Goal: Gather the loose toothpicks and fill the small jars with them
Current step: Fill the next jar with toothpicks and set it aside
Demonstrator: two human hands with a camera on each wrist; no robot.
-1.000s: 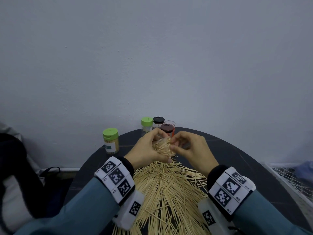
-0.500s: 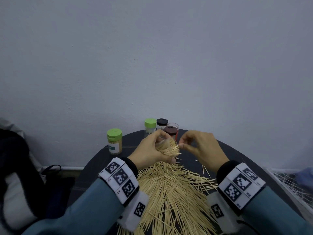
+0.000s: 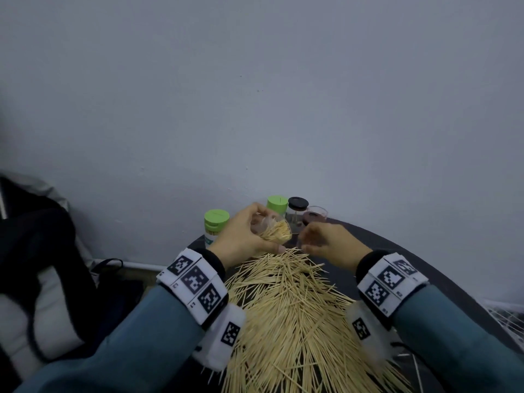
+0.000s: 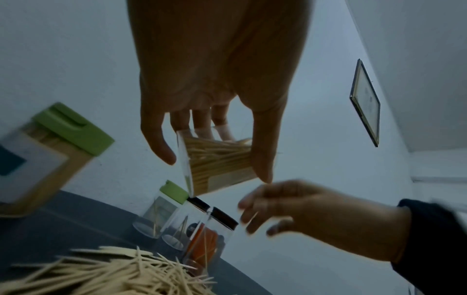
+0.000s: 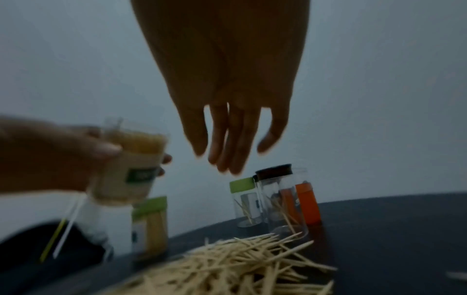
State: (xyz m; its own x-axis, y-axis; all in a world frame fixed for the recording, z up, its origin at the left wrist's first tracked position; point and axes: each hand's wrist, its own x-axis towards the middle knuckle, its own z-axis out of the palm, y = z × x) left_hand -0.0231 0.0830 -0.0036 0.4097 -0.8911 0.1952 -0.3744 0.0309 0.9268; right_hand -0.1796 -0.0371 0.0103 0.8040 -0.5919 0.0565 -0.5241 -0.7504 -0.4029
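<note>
My left hand (image 3: 251, 234) grips a small clear jar (image 3: 276, 232) packed with toothpicks, lifted above the table and tilted with its mouth toward the right. The left wrist view shows thumb and fingers wrapped round that jar (image 4: 220, 161). My right hand (image 3: 317, 241) hovers just right of the jar mouth. Its fingers (image 5: 225, 157) hang straight and loose, and I see nothing held in them. A broad pile of loose toothpicks (image 3: 289, 313) covers the dark round table (image 3: 397, 256) below both hands.
A full green-lidded jar (image 3: 216, 225) stands at the back left. A green-lidded jar (image 3: 277, 204), a black-lidded jar (image 3: 297, 211) and a brown-lidded one (image 3: 312, 218) cluster by the wall, holding few toothpicks. A dark bag (image 3: 42, 265) is left; a white wire rack (image 3: 504, 316) is right.
My right hand has left the jar mouth, moved slightly right and loosened its pinch. The left hand has raised the filled jar a little.
</note>
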